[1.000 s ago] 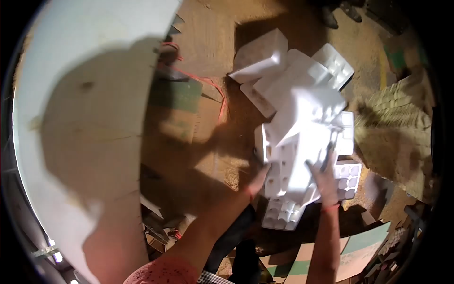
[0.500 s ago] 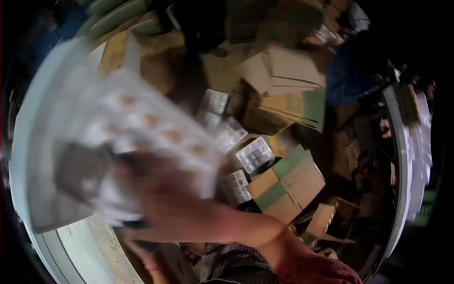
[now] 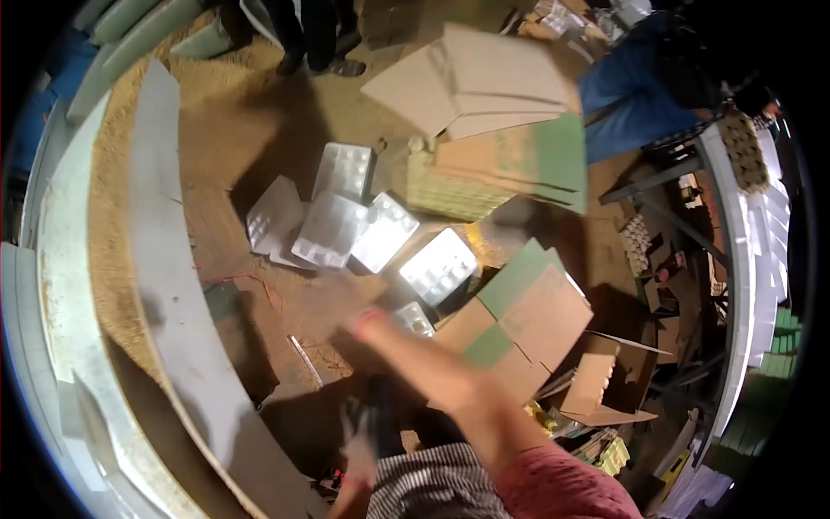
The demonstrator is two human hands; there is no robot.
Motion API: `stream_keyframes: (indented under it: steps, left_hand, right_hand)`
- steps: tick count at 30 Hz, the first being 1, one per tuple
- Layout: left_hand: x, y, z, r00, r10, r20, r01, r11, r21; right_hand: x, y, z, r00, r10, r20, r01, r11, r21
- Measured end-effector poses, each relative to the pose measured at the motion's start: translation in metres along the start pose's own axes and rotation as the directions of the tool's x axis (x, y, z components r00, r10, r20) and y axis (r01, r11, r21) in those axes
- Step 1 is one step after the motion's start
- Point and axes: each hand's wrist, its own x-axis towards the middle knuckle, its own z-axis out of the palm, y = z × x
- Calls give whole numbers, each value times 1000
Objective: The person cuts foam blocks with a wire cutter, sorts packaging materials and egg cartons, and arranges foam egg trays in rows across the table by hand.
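Observation:
My right hand [image 3: 333, 298], blurred by motion, reaches forward over the floor just below several pale trays with rounded bumps. Nearest to it are a tray [image 3: 328, 229] at the front of the group and a partly hidden tray [image 3: 415, 320] beside my wrist. A grey tray [image 3: 275, 214] leans at the left of the group, and another tray [image 3: 439, 266] lies to the right. Low in the view, close to my checked clothing, is my left hand [image 3: 359, 441], also smeared. Whether either hand holds anything is not visible.
A long trough [image 3: 164, 251] with brown granular material curves along the left. Flattened cardboard [image 3: 540, 311] lies at right, with more cardboard sheets [image 3: 506, 73] on a stack behind. One person [image 3: 635, 91] in blue is at upper right; another person's legs [image 3: 316, 35] stand at the back.
The large whitish moulded sheet with brown spots at my hands has left them. My right hand has moved from the left toward the floor trays, and the view has shifted, showing more trough.

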Motion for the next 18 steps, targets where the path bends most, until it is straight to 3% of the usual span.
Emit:
stream_keyframes:
  steps: [1,2,3,4,5,7,8,10,12,14,15,16,17,18]
  left_hand:
    - [43,-90,9,931,308,198,-366,765,530]
    - [80,-125,23,830,299,471,-542,229,809]
    - [115,-161,40,842,284,459,-527,248,813]
    - [147,-194,54,913,184,364,-408,460,789]
    - [179,-226,66,973,34,229,-191,680,708]
    - [238,-285,91,982,-168,85,96,837,539]
    - [261,-312,101,973,-222,67,164,862,480]
    - [291,-352,118,956,-286,61,229,862,453]
    - [301,-348,122,943,-332,34,260,795,548]
    - [311,-327,119,938,-346,-22,244,614,751]
    - [324,-333,120,946,-320,-52,251,622,742]
    - [326,-335,119,983,-34,-178,171,504,846]
    - [325,-340,117,933,266,-244,143,348,926]
    - [331,-354,107,919,288,-268,159,353,922]
  right_hand:
    - [13,71,10,992,99,83,-77,968,-238]
    - [23,124,16,966,201,162,-115,895,-431]
    - [33,171,26,933,288,216,-128,826,-549]
    - [45,200,24,796,522,306,-316,791,-524]
    - [55,217,29,771,564,295,-331,751,-571]
    - [77,260,48,731,614,296,-299,679,-670]
    - [85,284,65,716,626,308,-256,646,-719]
    - [98,308,87,752,569,333,-149,639,-755]
    - [112,324,110,738,600,308,-172,610,-774]
    - [125,347,132,919,382,96,-152,569,-808]
    - [134,338,133,873,483,64,-229,523,-821]
    - [144,343,137,841,540,39,-264,471,-842]
    - [151,338,132,822,564,76,-245,471,-847]
    - [151,347,134,827,557,79,-232,466,-854]
